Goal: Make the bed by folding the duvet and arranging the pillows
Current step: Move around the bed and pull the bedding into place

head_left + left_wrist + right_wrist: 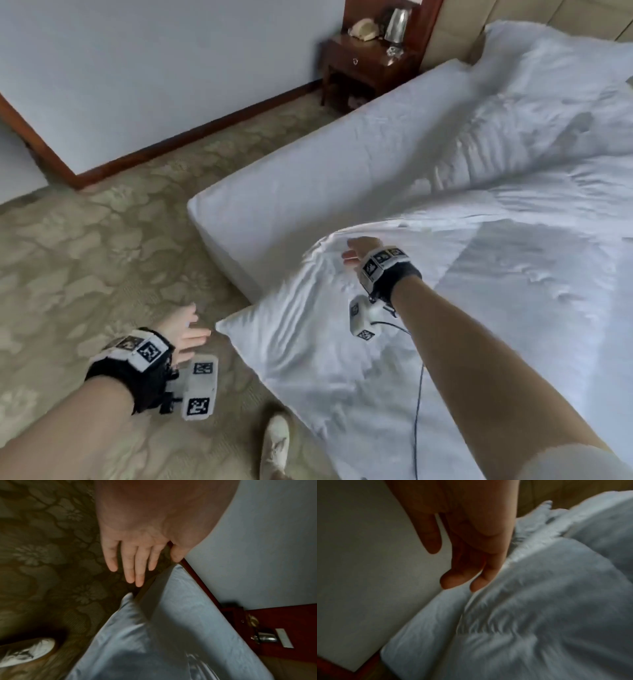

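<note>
A white duvet (pixel 342 342) covers the bed, and one corner of it hangs off the foot end over the carpet. My right hand (pixel 352 253) is at a raised fold on the duvet's left edge. In the right wrist view its fingers (pixel 453 580) are nearly straight beside the duvet (pixel 539 601) and hold nothing. My left hand (pixel 186 329) hovers open above the carpet, just left of the hanging corner; its fingers (pixel 128 563) are straight and spread, a little short of the duvet (pixel 154 635). More crumpled white bedding (pixel 548 75) is heaped at the head; I cannot tell if it is a pillow.
The bare white mattress (pixel 308 171) shows along the bed's left side. A dark wooden nightstand (pixel 370 65) with small objects stands by the headboard. Patterned carpet (pixel 102 257) runs to the wall on the left. My white shoe (pixel 275 442) is beside the bed's foot.
</note>
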`<state>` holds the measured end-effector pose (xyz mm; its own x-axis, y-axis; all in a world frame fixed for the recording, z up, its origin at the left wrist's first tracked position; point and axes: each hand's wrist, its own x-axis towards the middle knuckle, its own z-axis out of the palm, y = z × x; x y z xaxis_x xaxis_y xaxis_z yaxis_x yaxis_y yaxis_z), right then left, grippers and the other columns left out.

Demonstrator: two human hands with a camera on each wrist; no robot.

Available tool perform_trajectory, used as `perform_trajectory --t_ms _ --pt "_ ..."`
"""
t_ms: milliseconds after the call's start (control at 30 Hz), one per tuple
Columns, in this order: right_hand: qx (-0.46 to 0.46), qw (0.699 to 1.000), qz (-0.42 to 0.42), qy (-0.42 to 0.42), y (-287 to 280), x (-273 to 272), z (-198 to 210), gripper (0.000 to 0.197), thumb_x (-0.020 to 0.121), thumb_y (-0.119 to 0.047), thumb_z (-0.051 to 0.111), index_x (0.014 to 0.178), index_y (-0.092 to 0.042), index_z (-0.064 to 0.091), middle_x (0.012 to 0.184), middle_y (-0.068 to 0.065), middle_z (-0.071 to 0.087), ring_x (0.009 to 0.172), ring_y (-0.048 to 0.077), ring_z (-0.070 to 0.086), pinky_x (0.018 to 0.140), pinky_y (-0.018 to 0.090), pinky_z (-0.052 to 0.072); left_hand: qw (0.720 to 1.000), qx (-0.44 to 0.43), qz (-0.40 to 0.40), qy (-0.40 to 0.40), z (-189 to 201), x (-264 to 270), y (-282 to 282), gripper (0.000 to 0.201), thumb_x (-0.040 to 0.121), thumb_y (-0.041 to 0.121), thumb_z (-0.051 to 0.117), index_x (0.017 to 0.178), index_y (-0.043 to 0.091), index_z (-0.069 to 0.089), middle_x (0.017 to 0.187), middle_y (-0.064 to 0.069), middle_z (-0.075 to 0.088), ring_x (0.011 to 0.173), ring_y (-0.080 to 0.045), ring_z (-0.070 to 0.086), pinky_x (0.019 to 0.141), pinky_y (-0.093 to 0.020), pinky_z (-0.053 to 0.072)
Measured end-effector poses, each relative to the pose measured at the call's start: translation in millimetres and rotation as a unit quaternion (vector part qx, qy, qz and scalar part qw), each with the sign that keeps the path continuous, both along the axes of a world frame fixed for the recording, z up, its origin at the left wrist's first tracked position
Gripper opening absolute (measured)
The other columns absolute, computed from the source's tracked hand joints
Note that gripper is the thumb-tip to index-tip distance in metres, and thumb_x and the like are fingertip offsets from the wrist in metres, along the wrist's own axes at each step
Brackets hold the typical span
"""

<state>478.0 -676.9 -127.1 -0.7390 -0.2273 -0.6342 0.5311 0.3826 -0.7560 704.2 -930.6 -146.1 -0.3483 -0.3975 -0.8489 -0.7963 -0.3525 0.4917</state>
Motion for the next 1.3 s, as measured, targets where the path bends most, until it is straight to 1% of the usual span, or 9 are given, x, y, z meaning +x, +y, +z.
perform_trajectory --t_ms 267,567,667,767,833,967,1067,1233,1300 --pt "0.077 0.968 -0.23 -0.058 57 29 -32 0.024 0.098 -0.012 0.043 0.075 -0.012 0.049 0.039 0.0 0.059 0.034 0.011 0.056 0.042 0.02 0.041 0.97 -0.024 -0.235 -0.057 -35 -89 -7 0.042 0.1 0.013 0.032 0.139 -0.002 0.037 0.146 -0.019 0.041 0.137 -0.03 0.038 0.091 -0.028 0.037" --pt "0.181 0.825 -0.527 -0.091 151 215 -98 0.016 0.091 -0.008 0.054 0.099 0.003 0.063 0.034 -0.008 0.056 0.03 -0.001 0.052 0.039 0.014 0.045 0.85 -0.095 -0.516 -0.046 -156 -144 13 0.045 0.091 -0.01 0.042 0.136 -0.009 0.038 0.139 -0.029 0.044 0.129 -0.041 0.045 0.07 -0.024 0.042" --pt "0.252 0.749 -0.6 -0.126 140 283 -108 0.036 0.089 -0.016 0.056 0.119 0.005 0.058 0.073 0.004 0.068 0.072 0.012 0.065 0.059 0.01 0.049 0.81 -0.088 -0.576 -0.067 -178 -129 17 0.041 0.093 -0.008 0.041 0.133 -0.012 0.04 0.135 -0.031 0.047 0.123 -0.042 0.051 0.08 -0.032 0.053" --pt "0.21 0.731 -0.601 -0.245 114 325 -137 0.091 0.064 -0.057 0.074 0.133 -0.007 0.042 0.116 0.013 0.057 0.106 0.029 0.059 0.097 0.039 0.046 0.768 -0.111 -0.625 -0.084 -175 -113 26 0.042 0.096 -0.002 0.038 0.137 -0.011 0.036 0.14 -0.027 0.044 0.125 -0.038 0.049 0.077 -0.019 0.054" --pt "0.128 0.731 -0.625 -0.242 101 329 -160 0.108 0.054 -0.064 0.075 0.139 -0.016 0.03 0.127 0.013 0.053 0.105 0.031 0.061 0.095 0.049 0.048 0.725 -0.134 -0.673 -0.062 -169 -115 37 0.045 0.098 0.006 0.039 0.141 -0.005 0.031 0.146 -0.022 0.038 0.132 -0.034 0.042 0.072 -0.008 0.049" --pt "0.119 0.711 -0.656 -0.224 95 306 -179 0.132 0.038 -0.075 0.072 0.146 -0.021 0.02 0.144 0.011 0.039 0.125 0.034 0.049 0.104 0.054 0.039 0.641 -0.222 -0.733 -0.048 -157 -115 51 0.049 0.099 0.021 0.038 0.145 0.005 0.029 0.148 -0.017 0.036 0.135 -0.034 0.039 0.099 -0.028 0.039" --pt "0.127 0.703 -0.673 -0.19 103 302 -177 0.099 0.066 -0.053 0.074 0.143 -0.012 0.027 0.143 0.011 0.04 0.126 0.034 0.046 0.106 0.051 0.038 0.542 -0.29 -0.788 -0.035 -152 -105 68 0.049 0.094 0.015 0.046 0.136 -0.009 0.036 0.139 -0.027 0.043 0.126 -0.041 0.047 0.092 -0.036 0.044" --pt "0.035 0.676 -0.726 -0.123 103 322 -157 0.061 0.079 -0.02 0.069 0.132 -0.018 0.04 0.12 0.01 0.052 0.105 0.033 0.057 0.09 0.05 0.052 0.534 -0.25 -0.807 0.021 -157 -102 73 0.084 0.072 0.043 0.053 0.147 0.017 0.026 0.153 -0.016 0.026 0.127 -0.037 0.046 0.096 -0.047 0.048" --pt "0.026 0.669 -0.735 -0.106 97 328 -146 0.051 0.085 -0.013 0.064 0.131 -0.014 0.042 0.12 0.012 0.052 0.106 0.033 0.058 0.09 0.049 0.052 0.611 -0.226 -0.758 0.001 -145 -108 70 0.069 0.082 0.033 0.056 0.143 0.012 0.032 0.148 -0.016 0.034 0.127 -0.036 0.046 0.099 -0.042 0.046"
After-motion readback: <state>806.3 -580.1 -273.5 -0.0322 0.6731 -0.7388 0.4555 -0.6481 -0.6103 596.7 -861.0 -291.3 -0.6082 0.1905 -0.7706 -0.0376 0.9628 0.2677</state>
